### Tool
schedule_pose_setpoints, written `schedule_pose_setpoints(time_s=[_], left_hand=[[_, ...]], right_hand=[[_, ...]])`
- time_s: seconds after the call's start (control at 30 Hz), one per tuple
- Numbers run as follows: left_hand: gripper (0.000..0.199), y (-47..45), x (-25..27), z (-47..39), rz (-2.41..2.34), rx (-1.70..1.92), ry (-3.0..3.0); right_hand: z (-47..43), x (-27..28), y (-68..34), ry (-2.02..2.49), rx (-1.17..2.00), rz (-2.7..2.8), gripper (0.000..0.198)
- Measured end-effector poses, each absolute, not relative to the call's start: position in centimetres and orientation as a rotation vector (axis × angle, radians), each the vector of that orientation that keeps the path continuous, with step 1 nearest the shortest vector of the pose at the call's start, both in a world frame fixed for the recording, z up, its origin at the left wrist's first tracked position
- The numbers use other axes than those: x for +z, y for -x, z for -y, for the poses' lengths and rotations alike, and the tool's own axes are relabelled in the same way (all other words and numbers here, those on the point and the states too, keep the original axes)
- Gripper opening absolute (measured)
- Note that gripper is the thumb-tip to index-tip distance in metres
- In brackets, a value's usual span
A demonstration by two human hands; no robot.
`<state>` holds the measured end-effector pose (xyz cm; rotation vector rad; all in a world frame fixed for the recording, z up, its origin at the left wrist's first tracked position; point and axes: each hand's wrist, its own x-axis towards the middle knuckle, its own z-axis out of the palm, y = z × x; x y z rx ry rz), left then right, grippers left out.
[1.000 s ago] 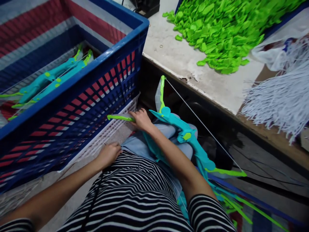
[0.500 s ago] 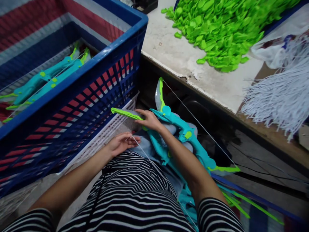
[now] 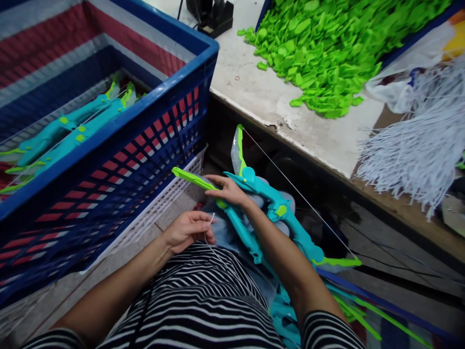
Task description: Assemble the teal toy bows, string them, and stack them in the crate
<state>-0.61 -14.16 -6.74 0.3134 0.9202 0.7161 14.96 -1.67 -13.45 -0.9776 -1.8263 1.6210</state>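
My left hand [image 3: 189, 231] pinches the loose end of a thin white string [image 3: 212, 218] between thumb and fingers, in front of the striped shirt. My right hand [image 3: 229, 190] is closed round the lime-green limb [image 3: 192, 179] of a teal toy bow [image 3: 242, 231], which slants across my lap. Part of that bow is hidden under my right forearm. A second toy bow [image 3: 296, 223], with its string stretched taut from tip to tip, rests beyond it on my knees.
A blue crate [image 3: 160, 131] at the left holds several finished-looking bows [image 3: 78, 126]. On the white table [image 3: 250, 92] lie a heap of green plastic pieces [image 3: 319, 63], a bundle of white strings [image 3: 417, 150] and a black tape dispenser [image 3: 214, 17]. More bow parts [image 3: 358, 310] lie at lower right.
My left hand has turned and closed its fingers, with the string end now sticking up from the pinch. The held bow's green tip has shifted slightly right and down in view.
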Motion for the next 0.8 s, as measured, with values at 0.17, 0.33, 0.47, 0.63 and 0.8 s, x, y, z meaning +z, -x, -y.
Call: schedule_pose_setpoints(time_s=[0.17, 0.33, 0.47, 0.63, 0.8], left_hand=[[0.036, 3.3, -5.1, 12.5, -1.202, 1.026, -0.482], [0.027, 4.9, -4.2, 9.5, -1.442, 1.211, -0.772], [0.019, 5.1, -3.9, 7.7, -1.533, 1.146, -1.062], [0.017, 5.3, -3.3, 6.5, -1.553, 1.091, -1.263], [0.017, 5.4, -3.2, 6.1, -1.562, 1.072, -1.347]], right_hand=[[2.6, -13.8, -15.5, 0.97, 1.879, 1.476, 0.059], [3.4, -13.9, -15.7, 1.008, 1.928, 1.299, 0.062], [3.7, -13.7, -15.6, 1.024, 1.941, 1.282, 0.061], [3.8, -14.0, -15.5, 1.027, 1.939, 1.272, 0.063], [3.9, -14.2, -15.4, 1.016, 1.942, 1.278, 0.063]])
